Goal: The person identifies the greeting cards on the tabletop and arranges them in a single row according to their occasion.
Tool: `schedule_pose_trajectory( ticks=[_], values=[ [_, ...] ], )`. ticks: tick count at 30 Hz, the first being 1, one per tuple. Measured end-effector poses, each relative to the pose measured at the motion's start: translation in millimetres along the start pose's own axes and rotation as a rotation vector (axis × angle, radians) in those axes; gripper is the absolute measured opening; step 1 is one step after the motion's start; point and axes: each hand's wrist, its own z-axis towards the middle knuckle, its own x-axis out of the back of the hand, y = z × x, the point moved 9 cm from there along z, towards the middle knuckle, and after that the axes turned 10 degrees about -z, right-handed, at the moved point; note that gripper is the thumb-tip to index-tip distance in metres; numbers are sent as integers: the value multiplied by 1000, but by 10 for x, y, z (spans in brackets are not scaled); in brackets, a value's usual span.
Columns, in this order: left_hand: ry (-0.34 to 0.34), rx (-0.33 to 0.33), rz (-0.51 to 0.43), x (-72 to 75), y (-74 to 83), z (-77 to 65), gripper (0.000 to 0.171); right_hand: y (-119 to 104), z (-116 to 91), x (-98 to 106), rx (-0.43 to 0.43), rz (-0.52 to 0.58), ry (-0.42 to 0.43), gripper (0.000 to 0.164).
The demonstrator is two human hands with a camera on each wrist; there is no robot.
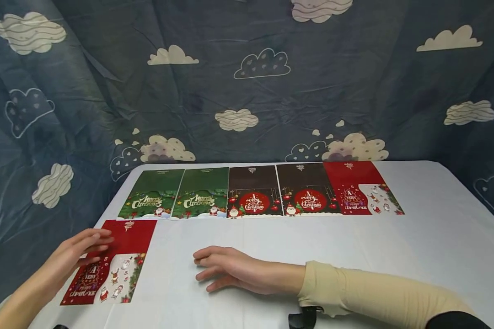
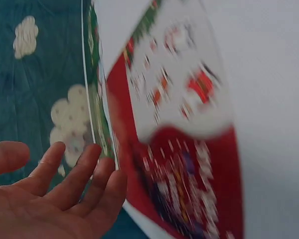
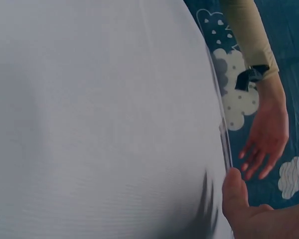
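Observation:
A red Christmas card lies at the table's left front, its lower half printed with lettering on red and small figures on white. My left hand hovers at the card's left edge, fingers extended and apart. In the left wrist view that hand shows fingers spread, nothing held, beside the blurred red card. Over the white tabletop in the middle, my right hand points left with loosely spread fingers and holds nothing. The right wrist view shows its thumb and part of the hand; the other fingers are mostly hidden.
Along the white table's back edge runs a row: two green cards, two dark cards and another red card. Behind hangs a dark blue cloth with clouds.

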Motion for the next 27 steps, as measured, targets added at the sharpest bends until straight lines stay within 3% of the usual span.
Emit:
schedule_pose_trajectory(
  ticks=[1, 3, 8, 11, 14, 18, 20, 22, 27],
  values=[
    [-3, 24, -7, 31, 34, -78, 46, -11, 50, -26, -5, -11, -20, 47],
    [23, 65, 5, 113, -55, -117, 49, -26, 157, -76, -14, -29, -54, 48],
    [64, 186, 48, 532, -759, 66, 66, -10, 409, -209, -50, 23, -95, 52],
    [60, 223, 71, 641, -940, 105, 72, 9, 561, -291, -74, 82, -82, 56],
    [56, 227, 79, 577, -797, 21, 69, 11, 704, -372, -90, 110, -61, 60],
    [41, 192, 101, 372, -426, -124, 62, -6, 858, -456, -89, 105, -36, 64],
    [36, 181, 96, 336, -362, -136, 61, -10, 916, -491, -89, 107, -24, 64],
    [43, 177, 93, 376, -421, -105, 64, -4, 962, -524, -89, 117, -6, 64],
    [66, 175, 95, 598, -797, 38, 77, 26, 1021, -573, -87, 149, 43, 59]
  ],
)
